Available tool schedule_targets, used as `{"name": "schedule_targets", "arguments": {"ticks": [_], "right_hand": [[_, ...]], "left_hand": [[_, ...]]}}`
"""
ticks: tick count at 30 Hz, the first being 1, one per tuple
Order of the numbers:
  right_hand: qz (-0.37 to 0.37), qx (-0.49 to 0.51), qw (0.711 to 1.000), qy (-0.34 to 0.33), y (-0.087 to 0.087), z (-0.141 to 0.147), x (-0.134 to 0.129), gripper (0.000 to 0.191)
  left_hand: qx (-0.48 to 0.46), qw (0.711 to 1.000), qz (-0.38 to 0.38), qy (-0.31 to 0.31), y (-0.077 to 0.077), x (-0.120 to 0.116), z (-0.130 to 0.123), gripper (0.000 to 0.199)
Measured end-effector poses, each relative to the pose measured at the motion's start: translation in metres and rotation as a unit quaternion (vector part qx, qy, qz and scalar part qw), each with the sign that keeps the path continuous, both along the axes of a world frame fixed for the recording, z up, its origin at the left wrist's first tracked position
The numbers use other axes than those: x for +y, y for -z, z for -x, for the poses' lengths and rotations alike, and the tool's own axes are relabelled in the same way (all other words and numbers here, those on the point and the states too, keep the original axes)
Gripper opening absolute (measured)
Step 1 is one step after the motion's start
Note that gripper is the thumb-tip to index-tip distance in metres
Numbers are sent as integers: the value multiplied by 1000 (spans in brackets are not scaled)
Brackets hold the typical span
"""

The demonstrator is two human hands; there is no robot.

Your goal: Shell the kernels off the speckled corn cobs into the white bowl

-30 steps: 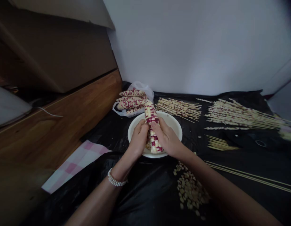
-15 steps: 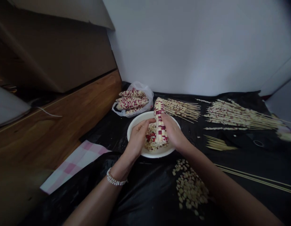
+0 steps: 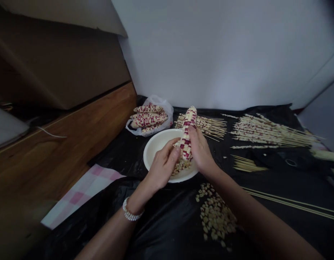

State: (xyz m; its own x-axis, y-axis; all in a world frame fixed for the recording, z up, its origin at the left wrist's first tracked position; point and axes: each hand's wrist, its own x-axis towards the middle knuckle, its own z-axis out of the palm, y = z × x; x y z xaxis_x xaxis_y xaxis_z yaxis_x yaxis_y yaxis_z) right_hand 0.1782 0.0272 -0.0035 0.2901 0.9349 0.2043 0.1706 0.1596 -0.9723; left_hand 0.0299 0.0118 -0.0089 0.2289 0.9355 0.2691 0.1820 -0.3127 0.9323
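Note:
A speckled yellow and dark-red ear of corn (image 3: 188, 131) stands nearly upright, tilted, above a white bowl (image 3: 150, 151). My right hand (image 3: 201, 150) grips it from the right, thumb along its side. My left hand (image 3: 164, 162) curls against its lower left side, thumb and fingers closed in at the kernels; the fingertips are partly hidden. Loose kernels (image 3: 180, 167) lie in the bowl below, partly covered by the hands and the ear. A beaded bracelet (image 3: 131, 213) circles my left wrist.
Behind the bowl, a plastic bag (image 3: 168, 112) holds several ears of corn. Skewers threaded with kernels (image 3: 264, 130) lie at the right, near bare sticks (image 3: 248, 164). A kernel pile (image 3: 217, 216) rests on black sheeting in front. Pink-checked cloth (image 3: 83, 193) lies left, beside a wooden board (image 3: 102, 119).
The ear of corn has tipped its top to the right and risen slightly. My left hand has turned, its thumb now closer to the ear. The view has shifted slightly.

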Motion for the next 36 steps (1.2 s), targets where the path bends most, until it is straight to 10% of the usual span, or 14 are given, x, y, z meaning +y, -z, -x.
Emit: {"name": "schedule_targets", "arguments": {"ticks": [20, 36], "right_hand": [[12, 17, 1000, 20, 3, 13, -5, 51], [7, 66, 998, -1, 1, 8, -5, 56]], "left_hand": [[123, 984, -126, 20, 1, -7, -6, 49], [58, 994, -61, 74, -3, -6, -3, 48]]}}
